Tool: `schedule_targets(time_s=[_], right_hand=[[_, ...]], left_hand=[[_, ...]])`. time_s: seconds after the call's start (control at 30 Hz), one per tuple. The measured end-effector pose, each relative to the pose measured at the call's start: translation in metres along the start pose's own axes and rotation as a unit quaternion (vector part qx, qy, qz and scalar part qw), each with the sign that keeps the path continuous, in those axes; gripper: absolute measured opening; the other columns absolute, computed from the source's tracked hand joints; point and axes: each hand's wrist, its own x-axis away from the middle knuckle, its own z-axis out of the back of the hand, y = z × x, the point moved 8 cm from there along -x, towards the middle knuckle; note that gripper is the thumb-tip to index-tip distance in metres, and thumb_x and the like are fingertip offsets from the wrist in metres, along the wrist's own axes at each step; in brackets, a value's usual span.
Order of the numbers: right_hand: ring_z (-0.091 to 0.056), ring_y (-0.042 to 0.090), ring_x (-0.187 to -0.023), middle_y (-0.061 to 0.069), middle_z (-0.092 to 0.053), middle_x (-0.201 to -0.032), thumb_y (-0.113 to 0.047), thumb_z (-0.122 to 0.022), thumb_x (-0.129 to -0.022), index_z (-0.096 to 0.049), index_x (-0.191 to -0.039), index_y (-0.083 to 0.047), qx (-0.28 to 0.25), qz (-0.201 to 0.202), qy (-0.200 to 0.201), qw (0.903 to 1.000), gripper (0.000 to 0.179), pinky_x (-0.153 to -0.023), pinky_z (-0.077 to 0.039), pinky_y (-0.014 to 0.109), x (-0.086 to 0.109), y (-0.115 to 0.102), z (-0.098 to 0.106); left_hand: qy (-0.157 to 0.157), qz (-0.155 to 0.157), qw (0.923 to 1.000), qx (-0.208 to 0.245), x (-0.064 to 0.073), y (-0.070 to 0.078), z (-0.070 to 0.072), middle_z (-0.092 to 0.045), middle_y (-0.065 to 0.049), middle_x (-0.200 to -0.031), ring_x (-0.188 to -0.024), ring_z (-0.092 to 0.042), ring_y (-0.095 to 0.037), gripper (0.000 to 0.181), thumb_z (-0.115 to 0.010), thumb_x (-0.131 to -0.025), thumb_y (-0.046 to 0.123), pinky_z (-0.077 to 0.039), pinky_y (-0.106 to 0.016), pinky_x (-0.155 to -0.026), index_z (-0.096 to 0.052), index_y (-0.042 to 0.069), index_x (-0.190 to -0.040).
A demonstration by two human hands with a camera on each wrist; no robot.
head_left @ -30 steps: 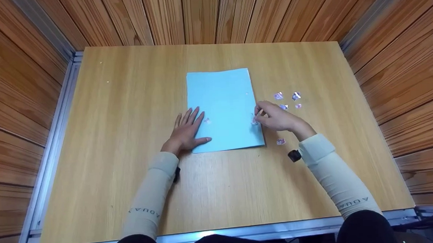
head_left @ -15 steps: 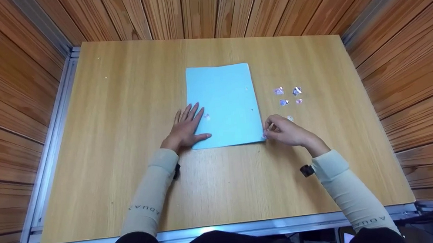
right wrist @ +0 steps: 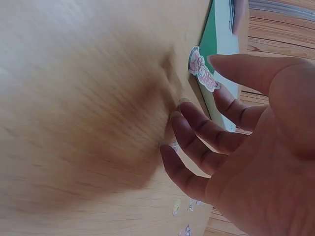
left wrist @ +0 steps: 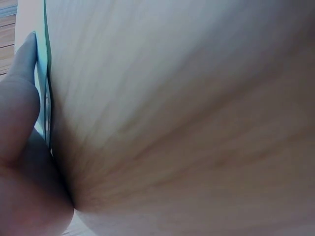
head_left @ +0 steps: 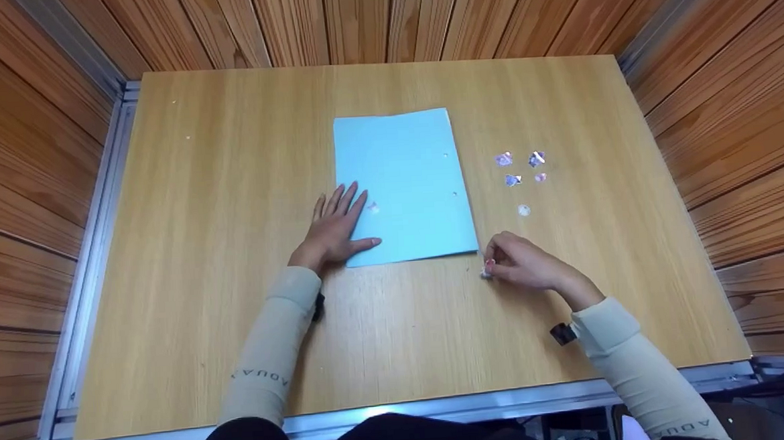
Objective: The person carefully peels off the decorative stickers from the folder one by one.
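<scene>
My left hand (head_left: pixel 334 235) rests with spread fingers on the lower left of a light blue folder or booklet (head_left: pixel 409 172). Its thumb lies along the near edge. A small faint sticker (head_left: pixel 373 207) sits on the blue cover beside those fingers. Just off the folder's near right corner, my right hand (head_left: pixel 525 260) pinches a pink cartoon sticker (right wrist: pixel 203 69) between thumb and index finger, above the table. The other fingers are loosely bent. Beneath them in the right wrist view, another sticker (right wrist: pixel 174 146) shows on the table; my hand hides it in the head view.
Several small shiny stickers lie right of the folder, among them a purple one (head_left: pixel 504 159), a dark one (head_left: pixel 536 159) and a round pale one (head_left: pixel 524 210). The wooden table (head_left: pixel 229 188) has plank walls (head_left: pixel 355 21) at its back and sides.
My right hand has moved toward me and slightly right, off the folder's right edge, with the sticker still pinched. A round sticker it covered now shows. The left hand stays put.
</scene>
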Motion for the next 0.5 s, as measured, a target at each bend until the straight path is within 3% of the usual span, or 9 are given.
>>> schedule_targets(time_s=[0.5], right_hand=[[-0.053,0.024,-0.098,0.008,-0.055,-0.108,-0.013,-0.072,-0.096,-0.062,-0.105,-0.006,0.039,-0.017,0.030,0.9986,0.015,-0.085,-0.045,0.040,0.0023,0.0065,-0.0098]], left_hand=[[0.006,-0.002,1.0000,-0.002,0.0004,-0.0001,0.0002,0.005,-0.006,-0.173,-0.158,0.010,-0.030,0.096,-0.060,-0.097,0.061,0.010,-0.056,-0.124,-0.009,0.019,-0.166]])
